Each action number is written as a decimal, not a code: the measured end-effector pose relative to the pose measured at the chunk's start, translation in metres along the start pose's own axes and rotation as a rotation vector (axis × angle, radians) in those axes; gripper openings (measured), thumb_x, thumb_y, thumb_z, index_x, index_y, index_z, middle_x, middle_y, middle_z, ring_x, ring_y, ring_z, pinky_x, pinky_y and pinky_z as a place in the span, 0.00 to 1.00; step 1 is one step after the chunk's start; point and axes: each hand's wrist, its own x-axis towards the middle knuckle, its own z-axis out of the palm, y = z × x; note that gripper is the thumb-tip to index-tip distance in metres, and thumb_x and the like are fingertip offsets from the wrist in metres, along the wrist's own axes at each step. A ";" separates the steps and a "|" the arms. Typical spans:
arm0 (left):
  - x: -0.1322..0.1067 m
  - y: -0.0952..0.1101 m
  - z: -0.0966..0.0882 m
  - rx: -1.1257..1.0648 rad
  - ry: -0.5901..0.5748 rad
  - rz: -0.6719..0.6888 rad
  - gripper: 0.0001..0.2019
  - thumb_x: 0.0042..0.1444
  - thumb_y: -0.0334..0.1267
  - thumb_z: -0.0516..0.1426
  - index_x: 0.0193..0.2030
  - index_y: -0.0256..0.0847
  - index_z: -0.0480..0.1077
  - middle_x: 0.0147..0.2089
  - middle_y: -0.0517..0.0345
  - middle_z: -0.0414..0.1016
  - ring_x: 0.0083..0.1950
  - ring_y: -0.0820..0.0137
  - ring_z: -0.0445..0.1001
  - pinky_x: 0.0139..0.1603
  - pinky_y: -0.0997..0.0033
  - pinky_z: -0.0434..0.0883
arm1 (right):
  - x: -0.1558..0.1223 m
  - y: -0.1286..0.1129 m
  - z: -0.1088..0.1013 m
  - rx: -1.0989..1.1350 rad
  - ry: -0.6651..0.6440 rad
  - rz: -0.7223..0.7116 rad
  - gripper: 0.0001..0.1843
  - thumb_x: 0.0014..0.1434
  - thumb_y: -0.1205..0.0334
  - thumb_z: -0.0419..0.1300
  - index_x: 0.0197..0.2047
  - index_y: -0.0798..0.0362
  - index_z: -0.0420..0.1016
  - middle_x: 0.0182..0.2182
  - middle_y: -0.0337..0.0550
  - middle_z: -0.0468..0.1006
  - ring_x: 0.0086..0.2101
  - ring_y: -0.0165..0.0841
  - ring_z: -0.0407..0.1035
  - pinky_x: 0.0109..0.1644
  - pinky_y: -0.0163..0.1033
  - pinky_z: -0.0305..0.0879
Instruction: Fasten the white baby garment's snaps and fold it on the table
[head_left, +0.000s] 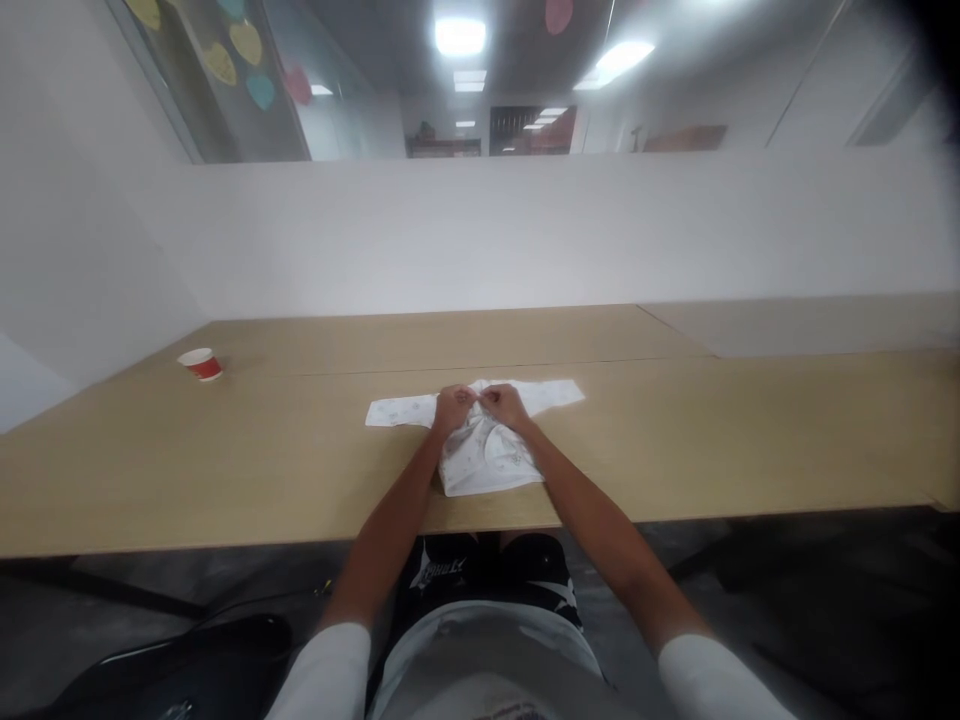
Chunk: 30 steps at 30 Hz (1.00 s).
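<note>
A small white long-sleeved baby shirt (487, 462) with a faint print lies on the table, its sleeves spread to the left and right and its hem toward me. My left hand (454, 407) pinches the cloth near the neckline. Close beside it, my right hand (504, 404) is also closed on the cloth there, with the fingertips of both hands almost meeting. The fabric bunches up between and below the hands. What exactly lies under the fingertips is too small to make out.
The shirt rests on a wooden table (300, 470) near its front edge. A red and white paper cup (201, 364) stands at the far left. Behind the table rises a white wall (420, 235) with a window above it. A black chair (187, 665) is at the lower left.
</note>
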 end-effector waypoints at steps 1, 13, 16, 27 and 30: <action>0.000 0.000 0.000 -0.013 -0.004 -0.008 0.04 0.50 0.34 0.63 0.30 0.36 0.74 0.30 0.55 0.75 0.31 0.70 0.73 0.35 0.73 0.69 | 0.000 -0.001 0.000 -0.009 0.007 -0.002 0.11 0.53 0.60 0.61 0.26 0.59 0.77 0.22 0.40 0.70 0.25 0.28 0.61 0.32 0.32 0.55; -0.002 -0.003 -0.002 -0.014 -0.076 -0.025 0.04 0.48 0.32 0.64 0.32 0.35 0.75 0.34 0.53 0.77 0.36 0.68 0.75 0.39 0.73 0.71 | -0.002 0.000 0.004 -0.035 0.053 0.021 0.06 0.51 0.67 0.58 0.28 0.59 0.76 0.25 0.39 0.73 0.27 0.29 0.64 0.33 0.31 0.57; -0.002 -0.001 0.000 0.009 -0.061 -0.010 0.03 0.49 0.31 0.63 0.31 0.36 0.74 0.33 0.54 0.77 0.35 0.68 0.75 0.39 0.73 0.70 | 0.000 0.000 0.003 -0.038 0.058 0.048 0.07 0.52 0.65 0.59 0.27 0.59 0.75 0.24 0.40 0.72 0.27 0.29 0.63 0.33 0.31 0.57; -0.001 0.003 0.002 0.135 0.034 0.019 0.04 0.51 0.25 0.58 0.29 0.36 0.71 0.30 0.58 0.74 0.32 0.69 0.73 0.34 0.74 0.66 | -0.002 -0.008 0.001 -0.054 0.035 0.063 0.09 0.50 0.64 0.57 0.24 0.59 0.75 0.22 0.41 0.69 0.26 0.29 0.62 0.34 0.32 0.58; -0.001 0.003 0.002 0.147 0.008 0.035 0.04 0.52 0.25 0.59 0.30 0.36 0.72 0.31 0.57 0.75 0.33 0.69 0.73 0.35 0.74 0.67 | -0.002 -0.007 0.001 -0.049 0.022 0.054 0.10 0.51 0.63 0.58 0.23 0.59 0.75 0.22 0.42 0.70 0.26 0.30 0.63 0.34 0.32 0.59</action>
